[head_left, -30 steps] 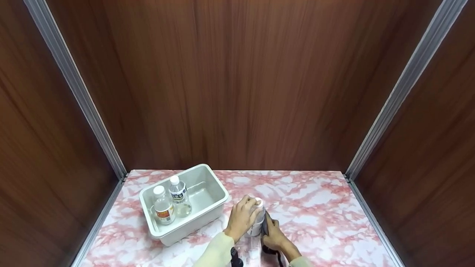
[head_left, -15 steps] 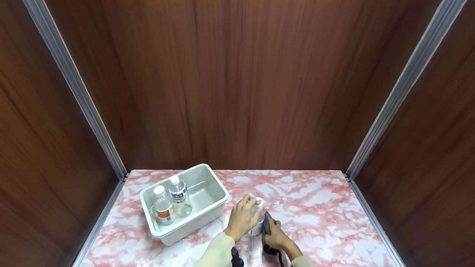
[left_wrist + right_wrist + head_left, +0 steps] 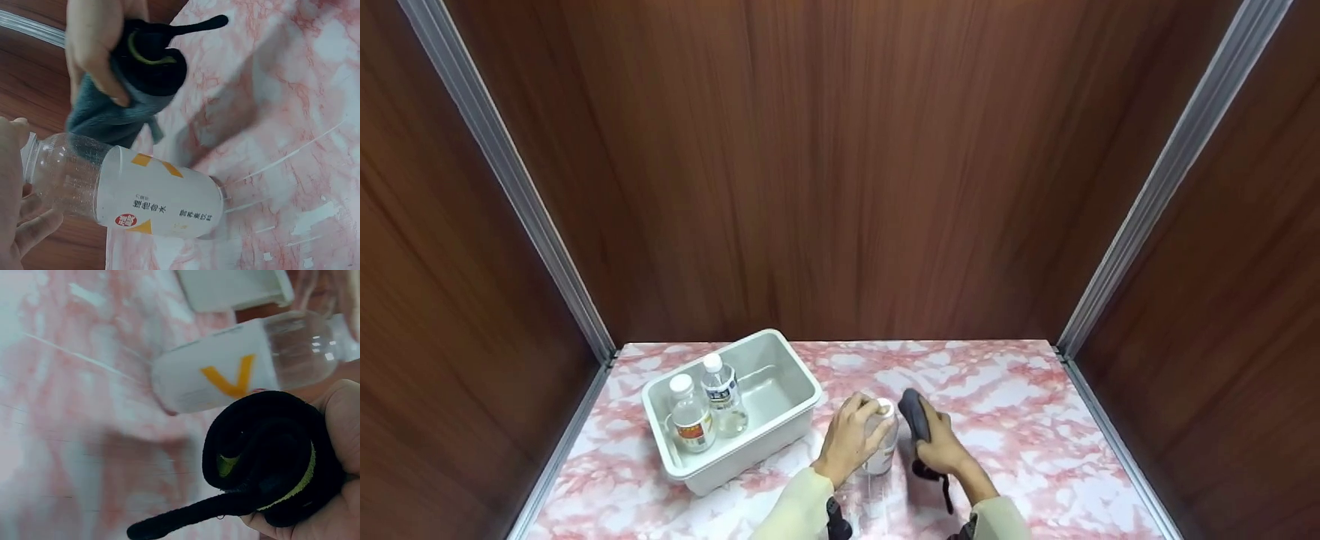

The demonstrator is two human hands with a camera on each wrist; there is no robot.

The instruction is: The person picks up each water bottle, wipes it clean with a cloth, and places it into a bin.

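A clear plastic bottle (image 3: pixel 883 454) with a white cap stands upright on the table. My left hand (image 3: pixel 847 441) grips it near the top, fingers around the neck and cap. Its white label (image 3: pixel 160 194) carries orange marks and dark print in the left wrist view. To the bottle's right, my right hand (image 3: pixel 945 451) holds a rolled dark grey cloth (image 3: pixel 915 417), apart from the bottle in the head view. The cloth's black rolled end (image 3: pixel 267 455) shows yellow-green edging and a loose strap in the right wrist view. The palm side of the left hand is partly hidden.
A pale grey bin (image 3: pixel 791 433) stands at the left of the table. Two capped clear bottles stand inside it, one with a red and yellow label (image 3: pixel 693 433), one with a blue and white label (image 3: pixel 721 393). Brown wood-grain panels (image 3: pixel 840 187) surround the marbled table (image 3: pixel 1020 420).
My right hand has moved the rolled cloth away from the bottle's side, to the right and slightly up in the head view. The left hand keeps its grip on the bottle.
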